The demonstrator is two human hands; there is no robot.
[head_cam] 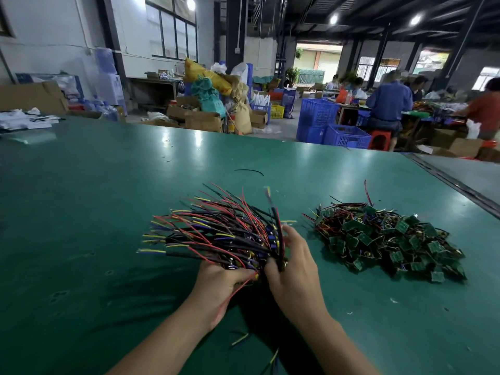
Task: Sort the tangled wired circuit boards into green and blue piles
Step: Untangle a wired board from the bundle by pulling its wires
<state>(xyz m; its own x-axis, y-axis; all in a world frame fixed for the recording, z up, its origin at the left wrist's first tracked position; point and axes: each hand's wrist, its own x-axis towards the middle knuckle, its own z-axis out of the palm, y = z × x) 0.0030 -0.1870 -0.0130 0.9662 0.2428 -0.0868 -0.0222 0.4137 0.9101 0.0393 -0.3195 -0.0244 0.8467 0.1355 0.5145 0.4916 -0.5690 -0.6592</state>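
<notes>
A fan-shaped bundle of wired boards (pixel 216 231) with red, black, yellow and blue leads spreads up and to the left over the green table (pixel 81 198). My left hand (pixel 219 282) grips the bundle's base from below. My right hand (pixel 292 269) holds the right side of the same bundle, its thumb and fingers around upright black and red wires. The boards at the bundle's base are mostly hidden by my fingers. To the right lies a pile of green circuit boards (pixel 389 239) with tangled wires, apart from both hands.
Loose wire scraps lie on the table: a black one (pixel 249 171) beyond the bundle and yellow-tipped ones (pixel 240 339) near my forearms. A metal rail (pixel 454 182) borders the table on the right. Crates, boxes and seated people fill the background.
</notes>
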